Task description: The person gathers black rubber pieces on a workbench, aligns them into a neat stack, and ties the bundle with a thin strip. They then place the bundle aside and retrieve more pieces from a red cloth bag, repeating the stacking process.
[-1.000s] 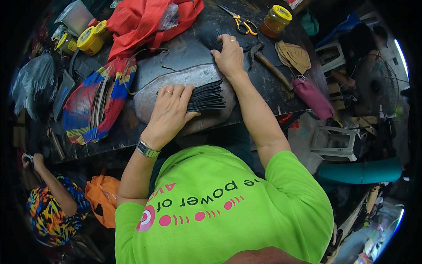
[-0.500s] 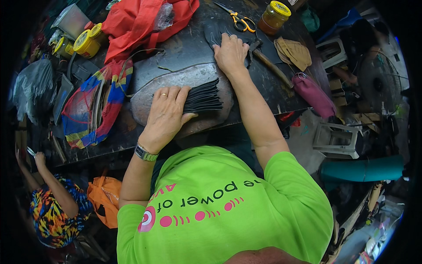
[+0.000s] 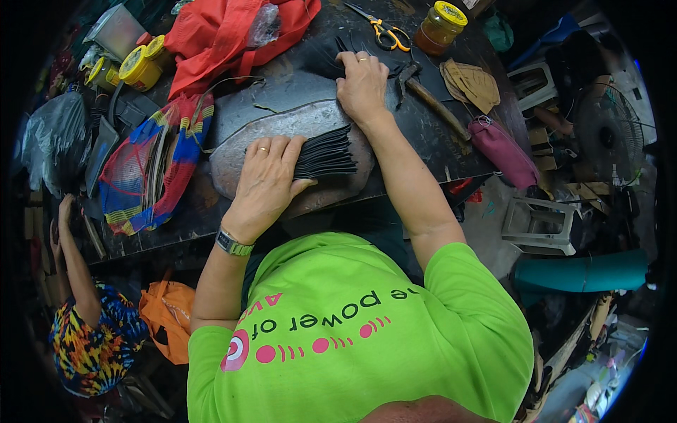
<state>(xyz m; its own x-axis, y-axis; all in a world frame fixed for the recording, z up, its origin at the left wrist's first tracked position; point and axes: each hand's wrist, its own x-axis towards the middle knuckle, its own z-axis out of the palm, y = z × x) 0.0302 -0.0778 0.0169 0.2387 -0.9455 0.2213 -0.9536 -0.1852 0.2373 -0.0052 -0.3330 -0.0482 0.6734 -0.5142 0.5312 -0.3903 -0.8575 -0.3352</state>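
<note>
On a flat grey stone slab (image 3: 236, 162) lies a fanned stack of thin black strips (image 3: 328, 154), its layers overlapping closely. My left hand (image 3: 270, 173) grips the left end of this stack, fingers across the top and thumb along the near side. Farther off, at the slab's far right edge, my right hand (image 3: 363, 88) has its fingers bent over more thin black pieces (image 3: 321, 60). A dark edge stands up beside its fingertips, and what lies under the palm is hidden. Right beside that hand is a hammer (image 3: 437, 107) with a wooden handle.
Orange-handled scissors (image 3: 384, 32) and a yellow-lidded jar (image 3: 441, 28) lie beyond. Brown pattern pieces (image 3: 469, 84) and a maroon pouch (image 3: 504, 151) sit right. A red bag (image 3: 226, 42) and striped mesh bag (image 3: 159, 166) fill the left. A co-worker (image 3: 95, 331) is at lower left.
My right hand has drawn slightly left and toward me, its fingers more bent over the black pieces. My left hand stays put. The co-worker's arms have moved up.
</note>
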